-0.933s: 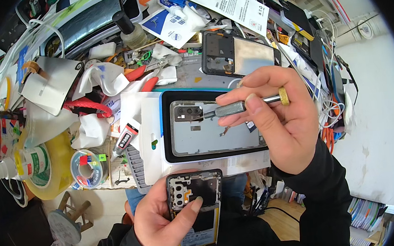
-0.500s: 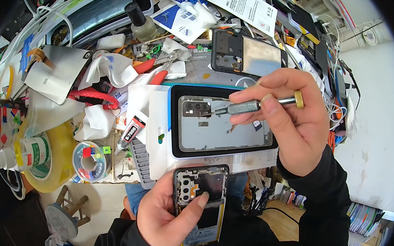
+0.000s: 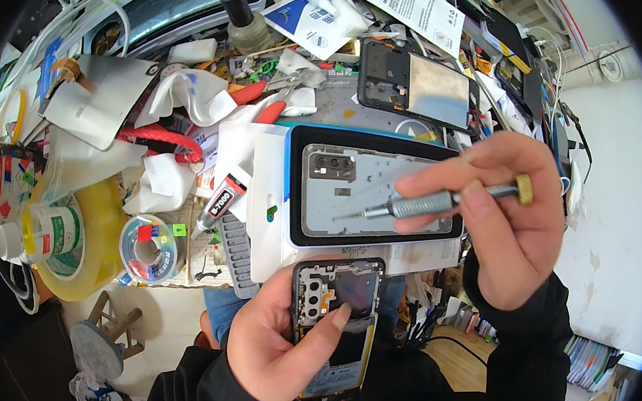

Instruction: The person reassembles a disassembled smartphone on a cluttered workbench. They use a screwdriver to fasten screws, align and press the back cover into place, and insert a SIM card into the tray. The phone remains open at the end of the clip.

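My left hand (image 3: 277,351) is wrapped round an opened phone (image 3: 353,294), its cameras and battery exposed and my thumb lying across its inner side. A knurled precision screwdriver (image 3: 422,205) with a brass end cap is pinched in the fingers of my right hand (image 3: 512,221). Its thin tip points left, above a grey phone back cover (image 3: 345,206) with a camera cutout. That cover lies in a black-lined box tray (image 3: 294,187) with a blue and white rim, partly hidden by my right fingers and the screwdriver.
Left of the tray lie a glue tube (image 3: 219,204), a solder reel (image 3: 151,249) and a tape roll (image 3: 98,253). Behind it is another opened phone (image 3: 417,87). Red-handled pliers (image 3: 270,112), a black-capped bottle (image 3: 247,30) and crumpled tissue (image 3: 191,97) clutter the bench.
My right hand has moved right and slightly down with the screwdriver, its tip leaving the cover's camera area. The view has shifted a little.
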Tool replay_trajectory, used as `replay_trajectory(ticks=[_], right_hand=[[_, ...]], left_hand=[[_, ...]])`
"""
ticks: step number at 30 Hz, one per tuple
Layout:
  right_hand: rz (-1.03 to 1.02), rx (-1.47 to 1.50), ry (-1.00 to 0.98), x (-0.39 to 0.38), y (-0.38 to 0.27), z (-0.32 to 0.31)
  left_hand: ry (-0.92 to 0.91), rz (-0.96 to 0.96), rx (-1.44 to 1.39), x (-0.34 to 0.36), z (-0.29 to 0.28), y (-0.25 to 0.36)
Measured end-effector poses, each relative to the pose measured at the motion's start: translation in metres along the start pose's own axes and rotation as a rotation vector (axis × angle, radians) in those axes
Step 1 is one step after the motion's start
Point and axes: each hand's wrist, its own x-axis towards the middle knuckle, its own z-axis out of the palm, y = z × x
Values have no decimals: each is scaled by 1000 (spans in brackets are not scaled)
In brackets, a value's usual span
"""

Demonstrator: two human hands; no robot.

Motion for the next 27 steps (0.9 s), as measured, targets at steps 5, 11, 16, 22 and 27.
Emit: replay_trajectory(ticks=[5,11,16,22,27], right_hand=[[-90,17,-95,-13,-6,3],[-219,-71,-96,-12,-2,-4],[-215,-114,-96,-6,-2,-14],[-220,-105,-80,-5,1,-16],[-211,-68,-108,-6,1,-16]], left_hand=[[-9,8,-8,-1,1,0],[4,-9,-3,-5,-2,2],[202,64,-73,-5,-2,9],[219,109,-259,1,-5,23],[140,150,-330,10,-3,22]])
